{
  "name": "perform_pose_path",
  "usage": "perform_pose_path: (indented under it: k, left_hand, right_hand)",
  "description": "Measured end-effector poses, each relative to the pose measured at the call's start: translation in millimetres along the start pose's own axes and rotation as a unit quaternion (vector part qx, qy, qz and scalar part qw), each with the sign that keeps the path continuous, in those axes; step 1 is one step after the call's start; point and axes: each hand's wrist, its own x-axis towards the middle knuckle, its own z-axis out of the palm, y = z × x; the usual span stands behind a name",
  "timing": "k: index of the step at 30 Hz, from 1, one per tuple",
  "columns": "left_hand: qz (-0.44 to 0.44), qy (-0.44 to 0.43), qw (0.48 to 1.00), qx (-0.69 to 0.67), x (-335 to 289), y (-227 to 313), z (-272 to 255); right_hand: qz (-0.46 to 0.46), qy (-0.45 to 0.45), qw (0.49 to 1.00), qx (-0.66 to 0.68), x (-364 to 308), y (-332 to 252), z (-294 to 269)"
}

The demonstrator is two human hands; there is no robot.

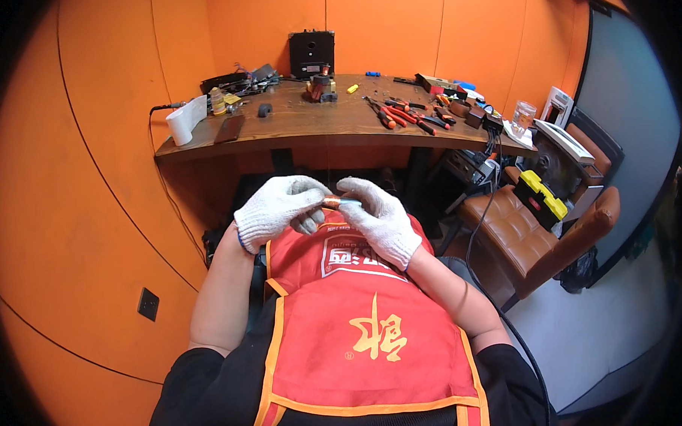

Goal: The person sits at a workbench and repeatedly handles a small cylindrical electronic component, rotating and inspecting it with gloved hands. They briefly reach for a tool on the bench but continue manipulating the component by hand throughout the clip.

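Observation:
Both my hands wear whitish knit gloves and meet above my lap, in front of the desk. Between them is a small copper-coloured cylinder (331, 202) with a silvery end, held roughly level; its exact kind is too small to make out. The fingers of my left hand (277, 209) are closed on the copper-coloured side. My right hand (382, 220) pinches the silvery end, with its fingers curled over the top. Gloved fingers hide part of the piece. Below the hands lies my red apron (367, 319) with orange edging.
On the wooden desk (284, 128) are several red-handled pliers (404, 114), a copper wire spool on a stand (321, 88), a white paper roll (181, 125) and a glass jar (522, 118). At right, a brown chair (506, 219) bears a yellow-and-black toolbox (541, 196). A black cable (471, 251) hangs alongside.

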Motion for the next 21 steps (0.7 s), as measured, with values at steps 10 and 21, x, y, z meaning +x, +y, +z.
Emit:
perform_pose_path:
  k: [10, 21]
  left_hand:
    - [0.020, 0.013, 0.998, -0.058, 0.9, -4.1, 2.1]
    - [-0.001, 0.020, 0.999, -0.026, -3.0, -2.7, 8.4]
  right_hand:
    - [-0.113, 0.030, 0.981, -0.152, 5.8, 5.0, 0.9]
    - [-0.102, 0.013, 0.988, -0.119, 7.5, 5.0, -1.8]
